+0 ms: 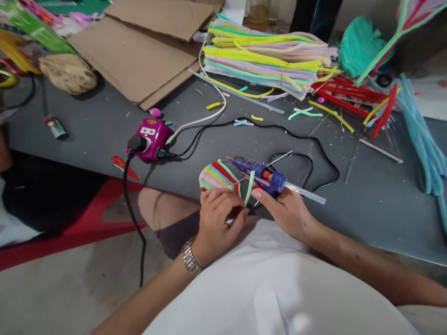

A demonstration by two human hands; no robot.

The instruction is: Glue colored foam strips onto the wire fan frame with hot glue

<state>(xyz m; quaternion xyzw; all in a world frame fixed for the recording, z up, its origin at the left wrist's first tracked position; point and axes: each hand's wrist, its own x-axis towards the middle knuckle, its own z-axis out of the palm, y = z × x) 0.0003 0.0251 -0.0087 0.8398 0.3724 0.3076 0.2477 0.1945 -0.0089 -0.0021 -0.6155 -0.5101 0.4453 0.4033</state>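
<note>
My left hand (218,214) is closed on a fan-shaped piece made of coloured foam strips (218,176), held at its lower edge just above my lap. A loose green strip (249,188) stands between my two hands at the fan's right side. My right hand (284,209) grips a blue hot glue gun (260,173) with a clear glue stick (305,193) sticking out of its back. The nozzle points left, over the top of the fan.
The grey table (366,200) carries a magenta power strip (151,137) with black and white cords, a big stack of coloured foam strips (265,58), red strips (352,95), blue strips (424,139), cardboard sheets (139,51) and scattered offcuts. A red stool (84,223) stands left of my knee.
</note>
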